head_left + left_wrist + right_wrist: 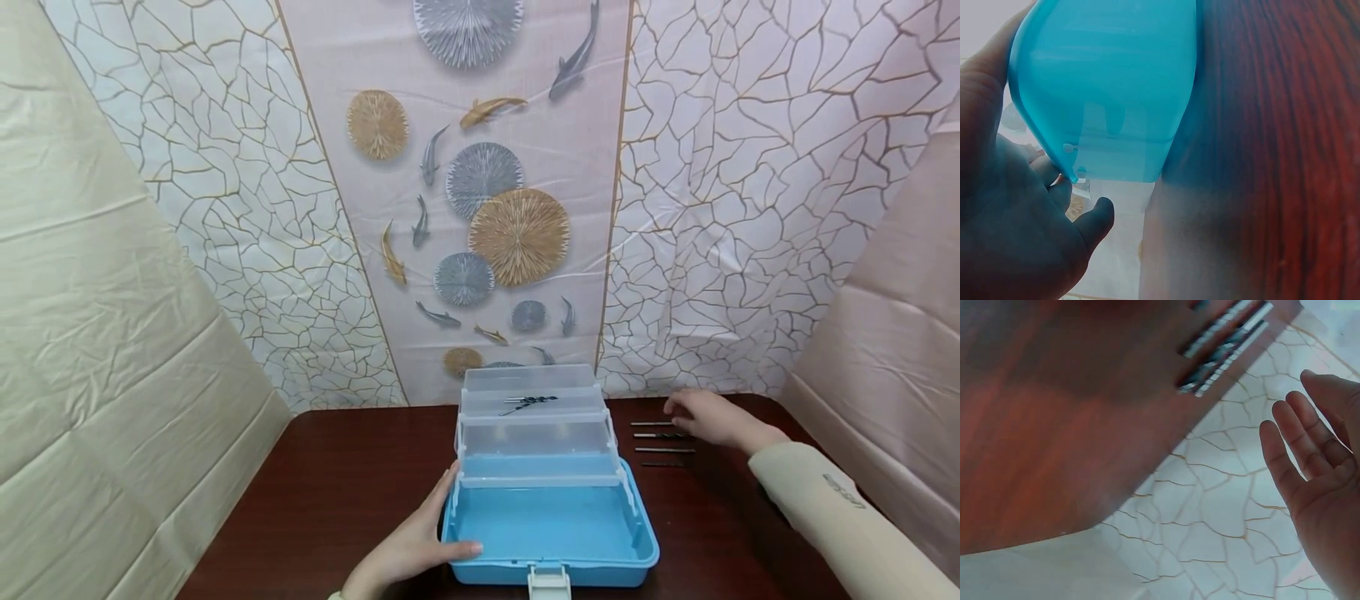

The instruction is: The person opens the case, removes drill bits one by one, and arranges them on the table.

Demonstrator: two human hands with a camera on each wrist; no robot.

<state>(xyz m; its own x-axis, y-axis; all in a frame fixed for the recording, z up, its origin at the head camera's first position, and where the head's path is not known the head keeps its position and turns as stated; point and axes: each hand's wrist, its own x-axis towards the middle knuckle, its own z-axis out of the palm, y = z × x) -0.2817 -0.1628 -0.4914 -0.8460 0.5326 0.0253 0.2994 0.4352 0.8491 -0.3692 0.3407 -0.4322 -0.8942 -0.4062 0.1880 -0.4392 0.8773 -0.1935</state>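
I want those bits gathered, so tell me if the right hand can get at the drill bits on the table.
Likely yes: the right hand looks empty and is close by the drill bits; nothing lies on top of them, and the box stands to their left, leaving the way free.

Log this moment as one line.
left hand: touching blue toolbox | right hand: empty, near loose drill bits | upper tray: other bits

dark table point(337, 492), backdrop point(555, 167) with printed fish point(430, 158) and discs point(519, 237), creased pale cloth point(112, 333) left, pinkish cloth point(892, 333) right
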